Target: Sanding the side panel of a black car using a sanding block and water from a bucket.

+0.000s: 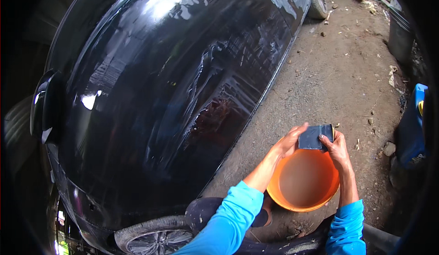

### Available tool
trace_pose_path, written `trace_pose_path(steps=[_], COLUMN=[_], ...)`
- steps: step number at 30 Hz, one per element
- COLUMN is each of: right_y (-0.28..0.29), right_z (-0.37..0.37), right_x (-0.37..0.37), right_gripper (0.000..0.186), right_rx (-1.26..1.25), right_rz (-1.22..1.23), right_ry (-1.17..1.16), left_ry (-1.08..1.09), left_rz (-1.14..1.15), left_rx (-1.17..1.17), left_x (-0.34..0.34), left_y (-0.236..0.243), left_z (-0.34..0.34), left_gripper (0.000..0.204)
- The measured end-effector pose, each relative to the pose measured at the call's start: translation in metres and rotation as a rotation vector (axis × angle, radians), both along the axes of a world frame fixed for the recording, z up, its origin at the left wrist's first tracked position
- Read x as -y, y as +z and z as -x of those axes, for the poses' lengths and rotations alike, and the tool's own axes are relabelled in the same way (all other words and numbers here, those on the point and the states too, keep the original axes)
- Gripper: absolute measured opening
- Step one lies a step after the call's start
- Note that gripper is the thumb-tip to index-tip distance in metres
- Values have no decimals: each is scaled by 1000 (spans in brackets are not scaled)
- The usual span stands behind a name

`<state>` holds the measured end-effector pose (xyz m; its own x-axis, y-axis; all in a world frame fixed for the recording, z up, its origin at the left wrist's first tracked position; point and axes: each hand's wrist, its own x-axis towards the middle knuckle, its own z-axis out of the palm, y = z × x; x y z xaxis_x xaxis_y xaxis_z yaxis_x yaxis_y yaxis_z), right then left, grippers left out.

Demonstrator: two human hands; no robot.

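My left hand (pixel 289 143) and my right hand (pixel 337 146) grip a thin dark grey square sheet (pixel 313 133), which looks like sandpaper, from either side, with my right thumb on its face. Both are held over the rim of an orange bucket (pixel 273 185) full of murky brownish water. To the left, a glossy black car body (pixel 151 86) fills much of the view, with wet pale streaks on its panel near my hands.
A car wheel (pixel 155 236) is at the lower left, another (pixel 318 1) at the far end. On the right stand a blue plastic container (pixel 411 131) and a dark bin (pixel 398 35). The dirt ground (pixel 347 72) between holds small stones and scraps.
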<state>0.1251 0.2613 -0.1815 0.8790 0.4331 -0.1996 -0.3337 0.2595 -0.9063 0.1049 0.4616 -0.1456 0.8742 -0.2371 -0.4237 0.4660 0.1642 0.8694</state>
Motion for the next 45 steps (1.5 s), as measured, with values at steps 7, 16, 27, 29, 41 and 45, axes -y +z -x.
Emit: trace_pose_path(steps=[7, 16, 27, 29, 41, 45], right_y=[23, 13, -31, -25, -134, -241], right_z=[-4, 1, -7, -3, 36, 66], right_x=[1, -25, -81, -94, -78, -74], right_gripper=[14, 27, 57, 54, 39, 36], right_rx=[-8, -212, -117, -71, 291, 426], right_rz=[-49, -292, -341, -371, 1016, 1105], right_ry=[-346, -278, -139, -67, 664, 731], left_ry=[-201, -92, 299, 75, -188, -244], left_rz=[-406, -110, -2184, -2614, -2777, -2773], left_rx=[-514, -727, 1062, 1129, 684, 708], left_x=[-23, -30, -141, -170, -204, -206], left_y=[-155, -147, 382, 434, 465, 475], left_z=[45, 44, 114, 146, 166, 178], left_gripper=[37, 34, 11, 36, 70, 70])
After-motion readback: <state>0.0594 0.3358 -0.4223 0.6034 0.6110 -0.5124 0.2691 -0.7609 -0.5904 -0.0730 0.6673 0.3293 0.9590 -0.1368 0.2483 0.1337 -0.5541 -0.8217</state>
